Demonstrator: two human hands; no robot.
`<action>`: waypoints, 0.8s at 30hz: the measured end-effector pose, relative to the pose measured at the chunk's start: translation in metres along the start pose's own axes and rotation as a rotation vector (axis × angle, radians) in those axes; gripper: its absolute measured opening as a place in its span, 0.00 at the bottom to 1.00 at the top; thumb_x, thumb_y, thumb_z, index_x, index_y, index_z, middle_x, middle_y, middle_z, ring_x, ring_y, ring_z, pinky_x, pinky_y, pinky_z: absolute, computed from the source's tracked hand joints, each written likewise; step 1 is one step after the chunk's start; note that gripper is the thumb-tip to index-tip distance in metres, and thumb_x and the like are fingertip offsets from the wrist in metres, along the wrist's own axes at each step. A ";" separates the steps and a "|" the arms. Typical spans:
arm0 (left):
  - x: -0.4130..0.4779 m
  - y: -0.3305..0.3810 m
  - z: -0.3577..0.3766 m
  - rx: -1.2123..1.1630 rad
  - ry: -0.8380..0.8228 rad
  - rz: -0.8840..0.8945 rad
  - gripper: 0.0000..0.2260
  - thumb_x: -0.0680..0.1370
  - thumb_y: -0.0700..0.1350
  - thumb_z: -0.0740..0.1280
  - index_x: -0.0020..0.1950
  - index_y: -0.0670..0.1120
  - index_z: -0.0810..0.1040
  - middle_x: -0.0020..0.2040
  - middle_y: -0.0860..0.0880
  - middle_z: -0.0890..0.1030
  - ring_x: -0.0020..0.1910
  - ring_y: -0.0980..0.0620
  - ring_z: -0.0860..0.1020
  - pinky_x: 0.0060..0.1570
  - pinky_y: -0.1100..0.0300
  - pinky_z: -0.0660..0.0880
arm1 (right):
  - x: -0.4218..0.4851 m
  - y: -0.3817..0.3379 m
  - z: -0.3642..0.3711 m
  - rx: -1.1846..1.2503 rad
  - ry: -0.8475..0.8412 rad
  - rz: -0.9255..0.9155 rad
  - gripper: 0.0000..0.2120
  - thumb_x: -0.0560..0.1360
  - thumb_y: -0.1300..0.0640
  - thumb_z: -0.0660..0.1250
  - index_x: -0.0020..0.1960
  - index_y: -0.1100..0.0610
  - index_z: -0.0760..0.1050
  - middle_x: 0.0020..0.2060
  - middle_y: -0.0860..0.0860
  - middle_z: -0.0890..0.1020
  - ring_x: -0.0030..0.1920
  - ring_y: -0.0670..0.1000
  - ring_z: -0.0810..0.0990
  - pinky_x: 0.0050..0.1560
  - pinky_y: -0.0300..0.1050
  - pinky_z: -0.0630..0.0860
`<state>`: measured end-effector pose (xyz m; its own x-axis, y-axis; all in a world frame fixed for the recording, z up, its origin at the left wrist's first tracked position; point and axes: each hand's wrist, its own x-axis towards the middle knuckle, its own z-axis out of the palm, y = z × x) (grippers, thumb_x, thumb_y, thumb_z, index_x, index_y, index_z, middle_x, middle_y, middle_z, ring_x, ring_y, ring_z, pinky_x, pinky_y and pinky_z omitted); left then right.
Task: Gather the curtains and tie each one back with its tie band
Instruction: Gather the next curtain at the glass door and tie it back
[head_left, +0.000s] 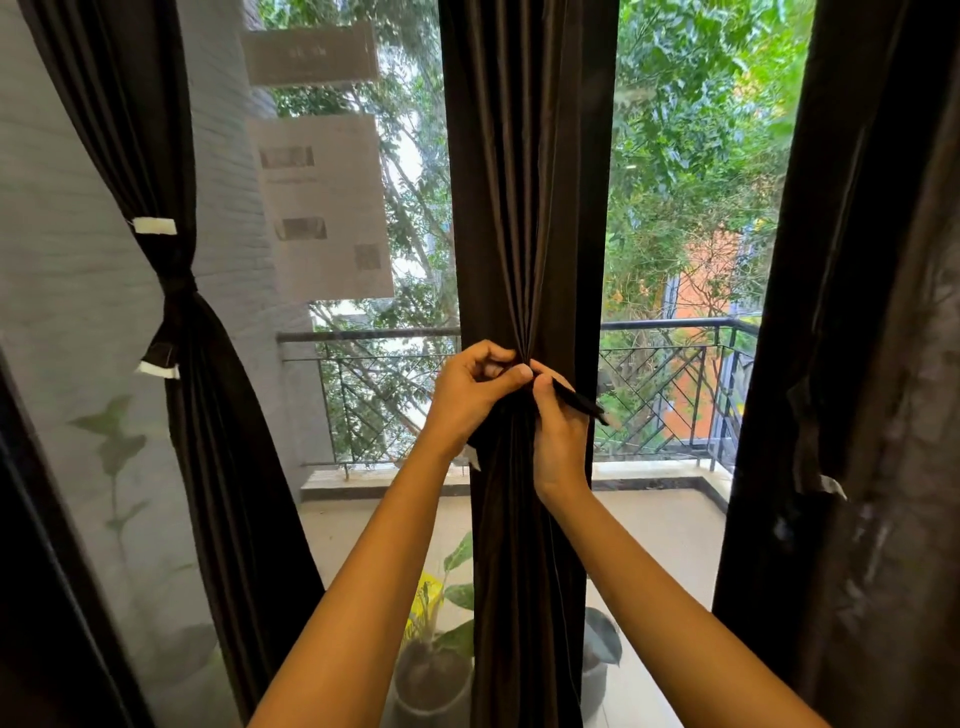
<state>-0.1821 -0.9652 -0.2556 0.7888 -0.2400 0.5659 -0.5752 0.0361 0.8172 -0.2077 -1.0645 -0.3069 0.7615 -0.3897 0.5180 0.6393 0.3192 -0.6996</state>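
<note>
Dark brown pleated fabric curtain (524, 208): gathered into a bunch.
Left hand (467, 397): fingers curled, gripping the gather.
Right hand (560, 436): fingers pinching thin dark tie band (581, 402).

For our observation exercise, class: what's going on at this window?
A person is tying back the middle curtain: the left hand grips the bunched fabric, and the right hand pinches the tie band, whose end sticks out to the right. The left curtain is already tied. The right curtain hangs untied.
</note>
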 end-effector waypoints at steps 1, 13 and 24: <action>0.001 -0.003 0.002 0.009 0.032 0.008 0.06 0.71 0.43 0.75 0.42 0.50 0.79 0.33 0.50 0.74 0.36 0.54 0.74 0.42 0.61 0.73 | 0.000 -0.001 0.000 0.046 -0.017 0.018 0.13 0.75 0.52 0.66 0.58 0.55 0.77 0.56 0.56 0.81 0.60 0.53 0.78 0.63 0.51 0.73; 0.005 -0.007 0.004 0.042 0.136 0.031 0.05 0.70 0.43 0.75 0.39 0.54 0.83 0.39 0.54 0.83 0.42 0.57 0.81 0.48 0.62 0.76 | 0.017 -0.017 -0.010 -0.102 -0.018 0.078 0.09 0.72 0.60 0.72 0.51 0.59 0.81 0.49 0.57 0.84 0.52 0.55 0.83 0.58 0.55 0.77; 0.008 -0.014 0.008 0.194 0.121 0.081 0.05 0.75 0.43 0.71 0.41 0.52 0.78 0.50 0.54 0.81 0.54 0.60 0.79 0.57 0.61 0.73 | 0.045 -0.017 -0.022 -0.356 -0.044 0.154 0.18 0.75 0.54 0.69 0.45 0.71 0.77 0.38 0.63 0.79 0.42 0.59 0.82 0.47 0.52 0.80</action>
<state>-0.1696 -0.9750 -0.2634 0.7520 -0.1259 0.6471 -0.6592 -0.1395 0.7389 -0.1868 -1.1060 -0.2827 0.8545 -0.3207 0.4086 0.4456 0.0485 -0.8939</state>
